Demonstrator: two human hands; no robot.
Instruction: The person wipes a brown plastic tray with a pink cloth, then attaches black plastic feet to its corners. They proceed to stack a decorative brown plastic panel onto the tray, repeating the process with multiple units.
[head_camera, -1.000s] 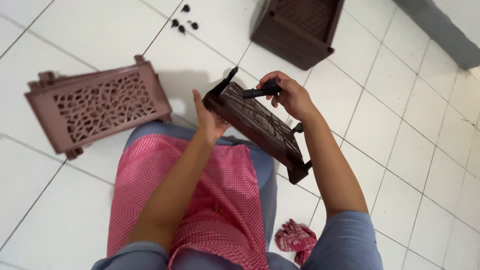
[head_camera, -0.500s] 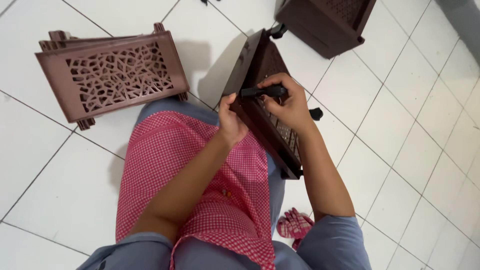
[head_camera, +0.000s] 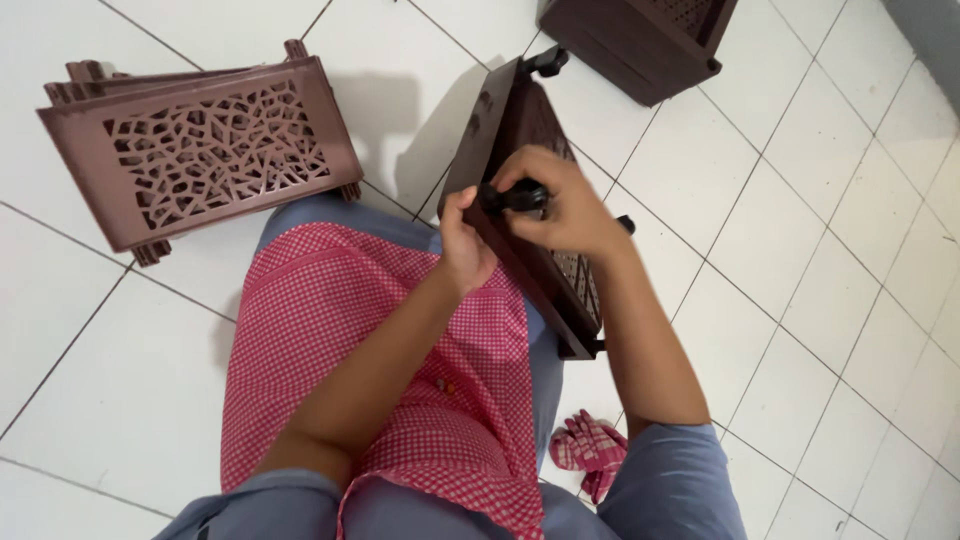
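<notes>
The person sits on the white tiled floor (head_camera: 130, 400), wearing a red checked apron (head_camera: 400, 370). A dark brown plastic panel (head_camera: 520, 200) stands tilted on edge against the lap, its upper end pointing away from the person. The right hand (head_camera: 570, 205) has its fingers curled tight around a small black caster wheel (head_camera: 518, 195), held against the panel's near edge. The left hand (head_camera: 465, 240) grips that same edge just beside the wheel, fingers pressed together. Another black wheel (head_camera: 548, 62) sits at the panel's far corner. A stack of brown lattice panels (head_camera: 200, 150) lies on the floor to the left. A dark brown drawer unit (head_camera: 640, 40) stands beyond. A red checked cloth (head_camera: 588, 450) lies near the right knee.
</notes>
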